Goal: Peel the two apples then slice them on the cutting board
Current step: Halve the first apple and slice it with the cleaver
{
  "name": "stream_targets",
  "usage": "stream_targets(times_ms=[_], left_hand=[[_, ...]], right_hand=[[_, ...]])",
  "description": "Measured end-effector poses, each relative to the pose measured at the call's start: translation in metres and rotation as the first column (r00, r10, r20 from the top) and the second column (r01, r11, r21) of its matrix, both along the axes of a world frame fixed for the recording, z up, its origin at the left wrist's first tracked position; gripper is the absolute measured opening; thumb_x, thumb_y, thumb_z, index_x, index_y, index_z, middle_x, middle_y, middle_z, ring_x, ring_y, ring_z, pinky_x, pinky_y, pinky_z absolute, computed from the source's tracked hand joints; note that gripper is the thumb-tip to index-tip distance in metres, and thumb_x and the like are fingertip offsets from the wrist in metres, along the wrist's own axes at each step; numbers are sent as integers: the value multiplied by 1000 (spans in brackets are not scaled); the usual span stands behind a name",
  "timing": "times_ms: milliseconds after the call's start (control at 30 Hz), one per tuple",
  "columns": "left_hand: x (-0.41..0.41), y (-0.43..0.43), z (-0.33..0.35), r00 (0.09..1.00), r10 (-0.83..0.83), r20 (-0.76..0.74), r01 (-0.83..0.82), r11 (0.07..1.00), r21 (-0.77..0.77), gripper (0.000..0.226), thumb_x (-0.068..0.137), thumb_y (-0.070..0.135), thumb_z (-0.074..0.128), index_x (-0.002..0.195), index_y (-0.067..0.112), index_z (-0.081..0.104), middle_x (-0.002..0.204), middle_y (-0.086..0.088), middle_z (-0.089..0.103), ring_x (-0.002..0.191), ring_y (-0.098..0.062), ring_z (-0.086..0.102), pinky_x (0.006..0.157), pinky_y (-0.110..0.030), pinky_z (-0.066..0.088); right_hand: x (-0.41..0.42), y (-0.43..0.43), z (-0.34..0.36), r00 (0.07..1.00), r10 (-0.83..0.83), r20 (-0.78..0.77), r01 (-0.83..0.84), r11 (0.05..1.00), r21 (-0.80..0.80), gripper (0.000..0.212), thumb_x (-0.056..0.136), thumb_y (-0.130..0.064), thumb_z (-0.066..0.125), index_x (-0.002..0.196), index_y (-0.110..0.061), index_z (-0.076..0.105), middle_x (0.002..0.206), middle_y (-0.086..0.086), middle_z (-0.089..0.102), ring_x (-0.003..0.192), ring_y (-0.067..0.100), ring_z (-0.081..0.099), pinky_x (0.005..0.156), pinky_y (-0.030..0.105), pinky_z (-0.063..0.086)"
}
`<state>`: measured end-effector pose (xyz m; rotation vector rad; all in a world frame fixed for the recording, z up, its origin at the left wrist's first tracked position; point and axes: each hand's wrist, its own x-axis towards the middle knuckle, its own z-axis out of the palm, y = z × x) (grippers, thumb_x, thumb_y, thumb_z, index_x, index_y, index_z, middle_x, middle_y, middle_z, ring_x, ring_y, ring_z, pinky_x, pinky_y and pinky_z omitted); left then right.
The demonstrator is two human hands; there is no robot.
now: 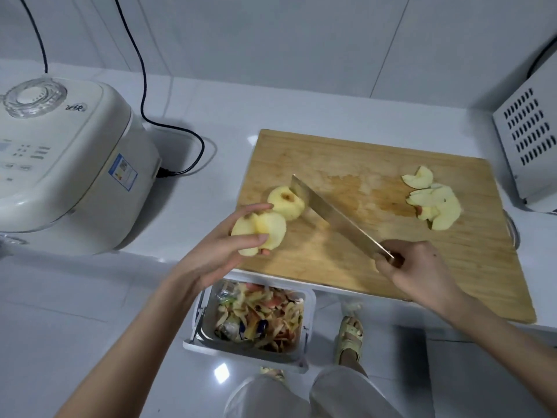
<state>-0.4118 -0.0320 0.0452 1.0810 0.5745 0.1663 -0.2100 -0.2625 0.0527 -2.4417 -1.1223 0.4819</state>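
The cutting board [376,236] is overhanging the worktop's front edge, so a hard chop could be tipping it toward the peel bin [256,321] below. The knife [337,215] is slanting across the board, the right hand [419,267] wrapping its handle. Its tip is sitting against the peeled apple [286,203] near the board's left edge, which could be rolling. The left hand [229,245] is pinching an apple piece [259,233] off the board, fingers near the blade. Finished slices [434,203] are lying by the right edge.

Both arms are bare, with no sleeves. The person wears light grey trousers [316,396] and pale yellow sandals [349,334] with straps.
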Motion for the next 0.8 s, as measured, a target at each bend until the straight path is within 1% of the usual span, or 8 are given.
stream_targets(times_ms=[133,200,300,367,433,533,667,800], left_hand=[[38,-25,-15,980,-29,-194,97,932,349,44,84,6,66,116,35,57,116,1,56,94,-14,61,83,-28,52],[57,-37,-27,957,-14,-288,175,823,540,44,86,5,62,118,31,49,109,4,57,92,-14,57,76,-17,46],[89,-57,-54,931,26,-364,276,604,748,52,83,6,65,129,18,44,118,-7,54,105,-23,55,76,-18,39],[110,-73,-67,901,78,-427,341,480,808,59,81,9,68,133,13,40,125,-12,47,110,-27,52,84,-24,39],[130,-90,-71,844,143,-517,438,373,818,63,82,16,68,135,9,35,129,-14,40,111,-29,50,88,-29,40],[150,-112,-73,759,203,-619,593,178,786,72,86,42,59,139,5,26,133,-16,35,119,-29,40,100,-31,33],[156,-121,-76,709,128,-693,659,227,717,84,89,49,51,148,5,10,143,-14,22,131,-30,24,106,-33,26],[153,-105,-68,738,107,-666,626,259,736,71,89,41,58,143,7,28,140,-11,34,128,-27,31,103,-27,24]], right_hand=[[1,-4,9,952,-130,-276,183,967,178,30,87,-23,63,57,-18,58,49,5,53,45,13,46,49,30,35],[4,-7,8,946,-148,-289,217,951,222,27,87,-22,63,61,-16,62,49,9,54,45,14,47,47,34,39],[15,-16,4,974,-142,-177,179,959,219,37,85,-18,62,50,-23,51,41,-5,44,41,8,39,42,22,31],[19,-23,-1,981,-131,-139,155,973,173,43,86,-17,62,49,-24,42,40,-6,36,41,9,35,42,18,23],[22,-29,-9,976,-158,-150,176,978,115,40,88,-20,61,52,-19,43,42,-7,32,41,9,32,45,26,25],[29,-33,-17,968,-199,-152,209,976,55,45,89,-20,59,50,-22,36,43,-8,32,42,14,34,45,28,25],[39,-37,-18,985,-142,-94,140,990,-32,46,89,-21,56,52,-25,31,44,-9,32,46,20,40,44,28,25],[43,-36,-18,994,-92,-63,85,990,-113,31,93,-28,48,64,-20,40,56,2,48,63,29,56,53,30,29]])
